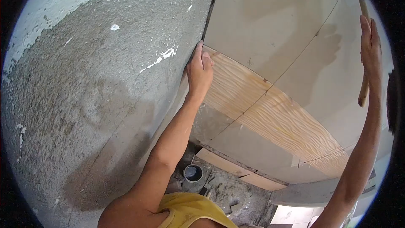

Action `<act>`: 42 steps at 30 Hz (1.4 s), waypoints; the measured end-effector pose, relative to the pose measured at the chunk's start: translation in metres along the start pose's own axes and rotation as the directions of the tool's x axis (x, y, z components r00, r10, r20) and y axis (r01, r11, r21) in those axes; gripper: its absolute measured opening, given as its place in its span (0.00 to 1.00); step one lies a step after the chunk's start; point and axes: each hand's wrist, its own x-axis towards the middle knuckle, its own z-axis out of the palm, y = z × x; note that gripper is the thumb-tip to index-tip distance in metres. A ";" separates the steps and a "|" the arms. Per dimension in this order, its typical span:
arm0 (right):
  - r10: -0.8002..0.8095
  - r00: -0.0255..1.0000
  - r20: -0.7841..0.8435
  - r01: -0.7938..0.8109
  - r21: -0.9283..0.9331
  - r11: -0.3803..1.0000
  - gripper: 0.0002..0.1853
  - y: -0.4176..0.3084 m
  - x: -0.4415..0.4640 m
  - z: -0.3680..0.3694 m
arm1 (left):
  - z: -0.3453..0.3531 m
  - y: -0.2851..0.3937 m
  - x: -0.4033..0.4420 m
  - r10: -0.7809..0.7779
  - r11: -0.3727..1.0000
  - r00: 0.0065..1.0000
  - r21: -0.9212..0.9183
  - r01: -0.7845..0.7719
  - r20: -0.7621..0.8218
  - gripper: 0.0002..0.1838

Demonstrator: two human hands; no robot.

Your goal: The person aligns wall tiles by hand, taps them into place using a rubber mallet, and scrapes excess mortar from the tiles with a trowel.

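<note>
My left hand [200, 74] reaches up to the corner where the rough wall meets the tiled wall. Its index finger is stretched out, the tip touching the tile edge at the dark gap, and the other fingers are partly bent. Beside it runs a band of wavy, wood-coloured tile [253, 97], with large plain beige tiles [270, 25] above it. At the upper right, my right hand [371, 50] grips the wooden handle of a mallet [363, 90]. The mallet's dark head is at the top edge of the view and partly cut off.
Rough grey cement plaster [84, 80] covers the wall on the left. Below, a bucket [193, 173] stands on the dirty floor near a heap of grey mortar [232, 196]. Tile pieces [223, 163] line the wall's base. Thin dark joint lines cross the tiled wall.
</note>
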 end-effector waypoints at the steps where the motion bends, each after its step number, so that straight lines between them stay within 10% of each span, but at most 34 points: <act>1: -0.003 1.000 -0.002 0.003 -0.003 1.000 0.48 -0.002 0.002 -0.002 | 0.002 0.001 0.001 -0.001 1.000 1.000 -0.019 0.001 0.000 0.24; 14: 0.088 0.993 0.079 -0.090 0.027 0.996 0.46 -0.018 -0.004 -0.010 | 0.023 -0.020 0.015 -0.045 0.986 0.987 -0.168 0.018 -0.154 0.18; 22: 0.032 0.995 0.090 -0.035 0.030 0.999 0.40 -0.032 -0.007 -0.020 | 0.025 -0.049 0.017 0.166 0.985 0.968 0.077 -0.154 -0.190 0.17; 30: 0.078 0.996 0.041 -0.079 0.041 0.996 0.41 -0.040 -0.012 -0.026 | 0.020 0.005 0.001 -0.240 0.935 0.970 -0.279 0.219 -0.042 0.19; 35: 0.242 0.958 0.150 -0.250 0.034 0.968 0.38 -0.094 -0.029 -0.051 | 0.031 -0.002 0.010 -0.278 0.881 0.948 -0.434 0.187 -0.156 0.18; 42: 0.093 0.987 0.132 -0.099 0.041 0.994 0.42 -0.041 -0.009 -0.029 | 0.039 -0.013 0.014 -0.236 0.896 0.941 -0.428 0.116 -0.241 0.16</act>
